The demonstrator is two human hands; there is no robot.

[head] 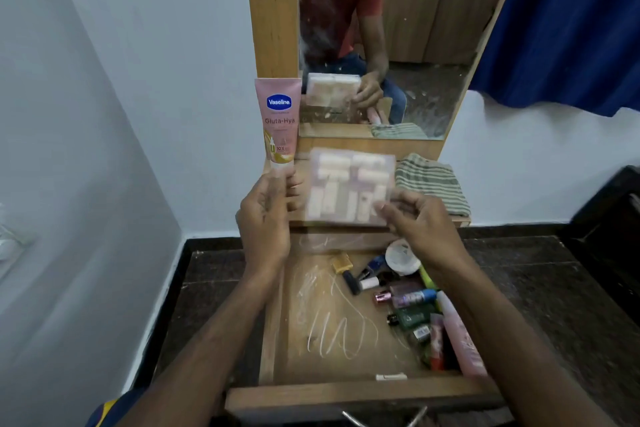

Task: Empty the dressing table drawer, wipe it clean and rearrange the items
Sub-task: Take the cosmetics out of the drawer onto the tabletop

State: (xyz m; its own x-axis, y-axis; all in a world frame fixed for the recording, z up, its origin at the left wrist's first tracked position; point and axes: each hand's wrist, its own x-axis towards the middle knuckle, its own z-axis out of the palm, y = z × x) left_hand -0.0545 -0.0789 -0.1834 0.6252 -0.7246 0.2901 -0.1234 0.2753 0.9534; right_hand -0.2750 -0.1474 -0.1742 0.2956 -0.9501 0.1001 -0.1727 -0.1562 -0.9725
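Nearest, the open drawer point(277, 322) holds bottles and tubes point(412, 302) along its right side, above it the left hand point(266, 215) grips the pink lotion tube point(278, 118) while the right hand point(420, 218) pinches a clear packet point(349, 187), partly hiding the striped cloth point(433, 184) and mirror point(398, 28) beyond.

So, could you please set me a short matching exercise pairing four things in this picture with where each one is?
Things:
1. Vaseline tube
2. clear packet of small rolls
3. striped cloth
4. pile of small bottles

Places:
A. folded on the tabletop, right of the packet
B. along the right side of the open drawer
C. gripped by the left hand, upright
D. pinched by the right hand above the drawer

Pairs: 1-C, 2-D, 3-A, 4-B
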